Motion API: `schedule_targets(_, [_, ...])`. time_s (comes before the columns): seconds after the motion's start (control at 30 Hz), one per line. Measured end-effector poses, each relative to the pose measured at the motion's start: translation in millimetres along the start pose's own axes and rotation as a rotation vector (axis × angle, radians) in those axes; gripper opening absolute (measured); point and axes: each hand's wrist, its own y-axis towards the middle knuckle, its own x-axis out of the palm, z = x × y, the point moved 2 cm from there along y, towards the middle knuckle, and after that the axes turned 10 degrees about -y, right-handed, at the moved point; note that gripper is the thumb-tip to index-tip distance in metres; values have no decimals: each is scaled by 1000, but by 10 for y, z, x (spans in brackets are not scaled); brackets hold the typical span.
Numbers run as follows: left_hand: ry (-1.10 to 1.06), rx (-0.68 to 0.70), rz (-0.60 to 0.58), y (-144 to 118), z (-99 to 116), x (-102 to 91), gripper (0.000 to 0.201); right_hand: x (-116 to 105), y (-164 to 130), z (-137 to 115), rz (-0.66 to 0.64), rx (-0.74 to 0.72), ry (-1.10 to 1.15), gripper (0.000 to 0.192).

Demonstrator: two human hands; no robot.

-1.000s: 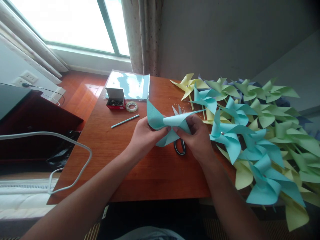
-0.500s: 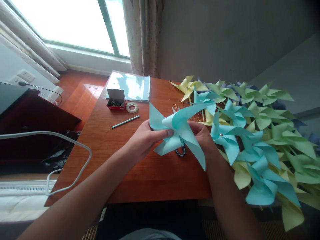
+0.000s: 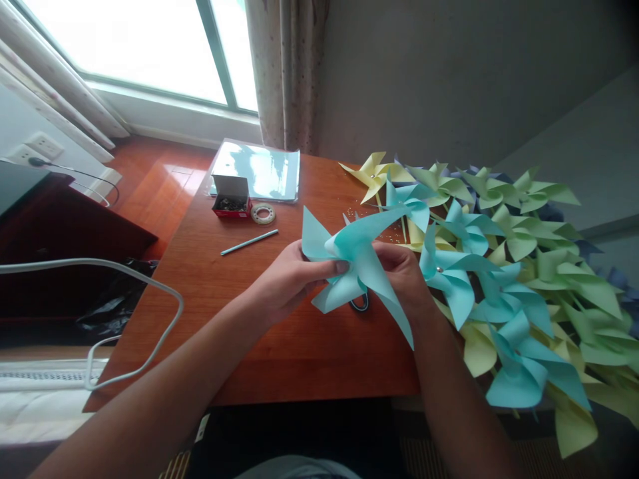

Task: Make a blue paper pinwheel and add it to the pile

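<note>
A: Where is the pale blue paper pinwheel (image 3: 367, 253)?

B: Up in front of the person, above the front half of the wooden desk (image 3: 279, 366), its pointed blades fanned out.

A: How does the left hand (image 3: 291, 276) stand?

B: It pinches the pinwheel, thumb laid across the front near the centre, the other fingers mostly behind the paper.

A: And the right hand (image 3: 403, 273)?

B: It sits behind the right-hand blades, fingers curled. The paper hides the fingertips, so whether they grip cannot be told.

A: What lies beneath?

B: A pair of scissors (image 3: 359, 309), largely covered; a dark handle loop shows below the paper.

A: Farther left?

B: A light blue paper stick (image 3: 249, 242) lies at a slant. Beyond it, an open red box (image 3: 233, 212) of small metal pieces stands beside a tape roll (image 3: 271, 216), near a clear plastic sleeve (image 3: 287, 176).

A: To the right?

B: A crowd of blue, green and yellow pinwheels (image 3: 456, 266), overlapping.

A: And past the desk?

B: A patterned curtain (image 3: 287, 73) beside a bright window (image 3: 150, 46).
</note>
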Motion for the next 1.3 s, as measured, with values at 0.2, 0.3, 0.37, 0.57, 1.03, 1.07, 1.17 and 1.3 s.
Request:
schedule_targets(0.2, [9,-12,-11,-4,3,5,20,-13,-29,25,-20,-3,-5,22])
schedule_targets(0.3, [4,-26,-35,-9,2,9,21,-22,-25,39,-15,-27,-4,20])
schedule_targets(0.37, [2,-29,-51,-10,0,9,22,-25,-19,56,-19,-35,12,19])
schedule_targets(0.57, [-9,-26,-61,-9,-5,-2,22,-12,-21,104,-32,-5,28,17])
schedule_targets(1.03, [-34,-3,-89,1,-2,14,21,18,-10,92,11,-86,53,15])
schedule_targets(1.07, [-41,-5,-93,0,-2,17,22,19,-11,87,18,-104,53,14])
schedule_targets(1.17, [-52,-9,-103,-5,-3,16,22,30,-11,70,30,-113,63,14])
schedule_targets(1.3, [-34,4,-90,-2,-6,0,22,58,-12,48,32,-59,83,19])
